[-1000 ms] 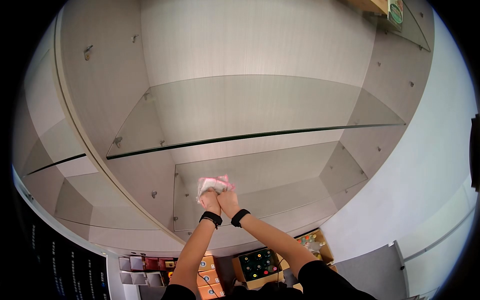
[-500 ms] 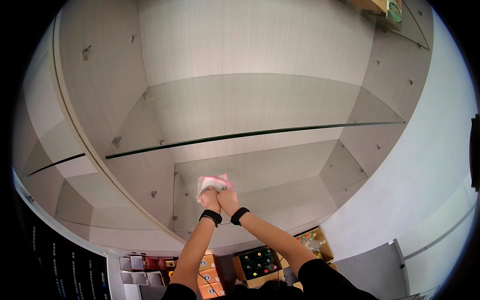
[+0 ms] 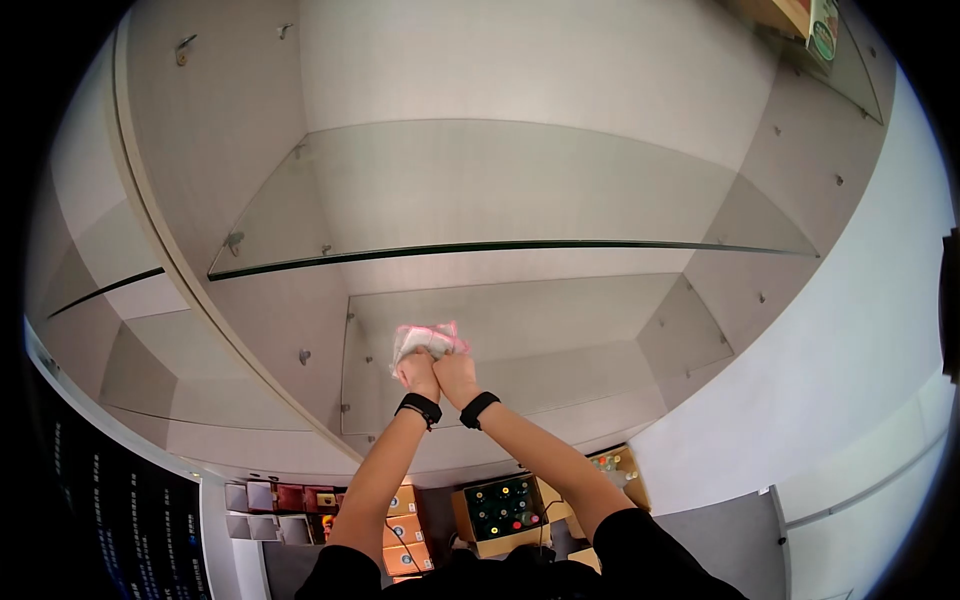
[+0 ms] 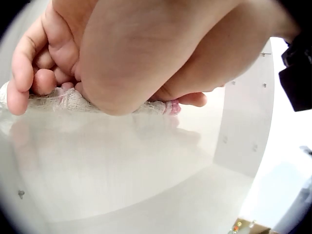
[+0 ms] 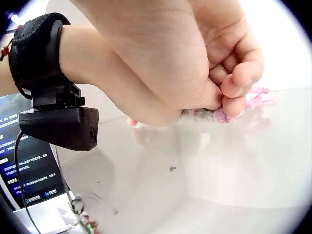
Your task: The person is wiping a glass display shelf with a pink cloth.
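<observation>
In the head view, the left hand (image 3: 418, 374) and right hand (image 3: 456, 378) are side by side at the near left part of the lower glass shelf (image 3: 560, 365). Beyond their knuckles a white, pink-edged cloth (image 3: 428, 338) is bunched. The left wrist view looks up at the left hand (image 4: 131, 53), its curled fingers gripping the mesh-like cloth (image 4: 73, 100) against the glass. From the right wrist view, the right hand (image 5: 161, 53) has curled fingers (image 5: 239, 85) pinching the cloth's pink edge (image 5: 251, 105). Part of the cloth is hidden by the palms.
An upper glass shelf (image 3: 520, 190) spans the cabinet above the hands. Below stand a carton of dark bottles (image 3: 500, 515), orange boxes (image 3: 405, 530) and another carton (image 3: 625, 480) of bottles. A wooden box (image 3: 785, 20) sits at the upper right. Metal pegs dot the side walls.
The head view has shifted, so shelves, hands and cloth appear higher in it. Both hands keep their hold on the cloth at about the same place on the shelf.
</observation>
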`<state>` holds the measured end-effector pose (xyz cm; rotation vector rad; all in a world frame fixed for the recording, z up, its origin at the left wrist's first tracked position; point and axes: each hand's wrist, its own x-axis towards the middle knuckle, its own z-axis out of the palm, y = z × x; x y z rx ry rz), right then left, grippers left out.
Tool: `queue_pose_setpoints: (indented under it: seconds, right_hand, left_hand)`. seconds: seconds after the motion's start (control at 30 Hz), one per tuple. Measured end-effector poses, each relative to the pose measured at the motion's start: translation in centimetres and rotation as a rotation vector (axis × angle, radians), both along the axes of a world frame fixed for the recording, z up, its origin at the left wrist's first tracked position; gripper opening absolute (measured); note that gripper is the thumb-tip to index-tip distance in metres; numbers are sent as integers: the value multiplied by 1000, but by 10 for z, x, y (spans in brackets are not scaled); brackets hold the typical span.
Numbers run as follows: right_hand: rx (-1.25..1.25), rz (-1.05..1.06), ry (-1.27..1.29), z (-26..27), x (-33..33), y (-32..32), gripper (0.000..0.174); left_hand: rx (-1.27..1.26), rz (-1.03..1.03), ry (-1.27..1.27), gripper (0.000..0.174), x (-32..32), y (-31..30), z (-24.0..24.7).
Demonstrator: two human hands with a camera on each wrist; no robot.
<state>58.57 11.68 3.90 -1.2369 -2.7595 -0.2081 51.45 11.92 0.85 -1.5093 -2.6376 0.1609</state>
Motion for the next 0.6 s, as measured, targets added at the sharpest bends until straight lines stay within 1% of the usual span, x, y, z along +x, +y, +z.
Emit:
queue_pose_setpoints:
  seconds: [0.07,0.17,0.27,0.33,0.4,0.47,0.53,0.57,0.6]
  right_hand:
    - [-133,-78,-121,4,-4,3,21]
    - [-119,-70,-147,6,-6,6,23]
    - [-73,-55,-119,2,-7,8,23]
    - [-60,-62,-146,4,-7,7,22]
    - [-46,-66,-174,-1,-10,7,22]
    - [-118,-131,-146,-10,-14,11,20]
    - [-113,-136,-145,-17,-14,10,19]
    - [-109,-140,-144,-21,-14,9,18]
    - [-110,-141,-144,-21,-11,6,18]
  left_hand:
    - [-18,26,-8,18,-1,3,1]
    - [34,23,-36,18,-4,6,-2]
    - [73,14,-52,16,-5,8,-3]
    - [120,3,-68,15,-5,5,-1]
    - [86,-1,-65,15,-3,1,5]
    - [55,-3,-61,16,-1,-5,11]
    - [37,-11,-58,18,1,-10,13]
    - [36,-12,-57,18,-1,-9,6]
    - [50,-36,14,23,-5,-6,-9]
